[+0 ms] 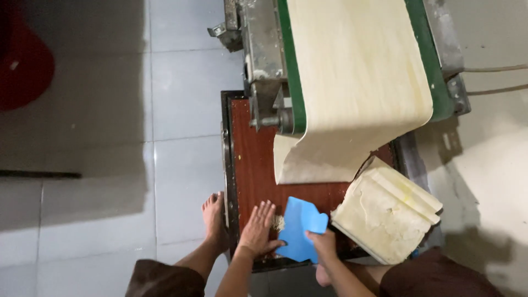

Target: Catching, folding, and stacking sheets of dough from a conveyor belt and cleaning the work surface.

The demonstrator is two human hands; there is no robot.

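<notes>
My right hand (324,243) grips a blue plastic scraper (300,227), holding it against the reddish-brown board (253,159). My left hand (259,226) lies flat on the board with fingers spread, just left of the scraper. A small pile of pale crumbs (279,222) sits between the hand and the scraper. A wide pale dough sheet (352,82) hangs off a green conveyor belt (291,66) and drapes onto the board. To the right rests a folded stack of dough sheet (385,212).
The metal frame of the machine (261,49) rises above the board's far end. My bare left foot (213,217) stands on the grey tiled floor (110,165) beside the board. A red object (25,60) sits at far left. Cables (495,80) run off to the right.
</notes>
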